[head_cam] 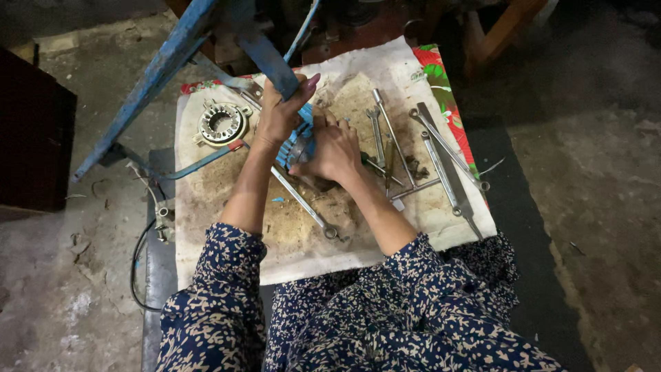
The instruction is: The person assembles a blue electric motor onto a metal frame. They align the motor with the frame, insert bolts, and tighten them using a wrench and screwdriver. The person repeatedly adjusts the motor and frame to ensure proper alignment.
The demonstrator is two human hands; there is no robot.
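Seen from above, a person in a dark patterned dress works over a stained white cloth (413,227). The left hand (279,117) is wrapped around a blue bar (272,65), while the right hand (334,151), fingers curled shut, presses on a blue ribbed part (299,141) at the cloth's middle. Wrenches (441,158) lie to the right, a long spanner (306,203) beneath the hands, and a metal ring (222,122) to the left.

Wrenches (441,148) right of ring part (222,122)
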